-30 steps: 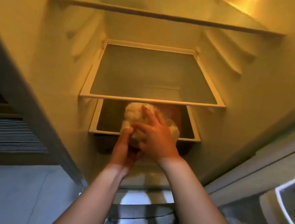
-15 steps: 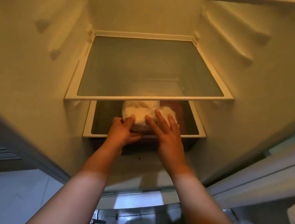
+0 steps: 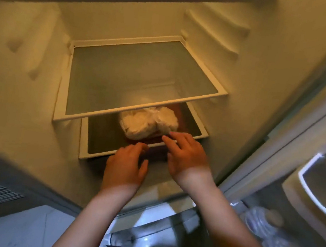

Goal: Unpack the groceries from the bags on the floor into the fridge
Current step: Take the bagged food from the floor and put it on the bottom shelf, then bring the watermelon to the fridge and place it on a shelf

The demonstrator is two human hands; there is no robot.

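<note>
No brand, label or readable writing anywhere in view. Inside the open cream-walled fridge (image 3: 272, 55), lit yellow: a white-framed glass shelf (image 3: 142, 82) in the middle, a thinner upper shelf edge (image 3: 133, 0) above it, and below, a lower white-rimmed glass shelf (image 3: 101, 142) jutting slightly forward. Resting on that lower shelf, towards its right half and partly tucked under the middle shelf's front edge: a clear plastic bag of pale white lumpy food (image 3: 147, 124), lying on something reddish-brown that cannot be made out. Left hand (image 3: 126, 165) released, fingers spread and loosely curved, fingertips at the lower shelf's front rim, holding nothing. Right hand (image 3: 186, 155) likewise released, fingers extended and splayed, tips just at the near edge of the bag; contact or a thin gap, cannot tell through the blur. Both bare forearms reaching up from the bottom of the view. At far right, part of the fridge door (image 3: 315, 197) with a white-edged bin, and below it a blurred striped plastic bag (image 3: 265, 225) on the floor.
</note>
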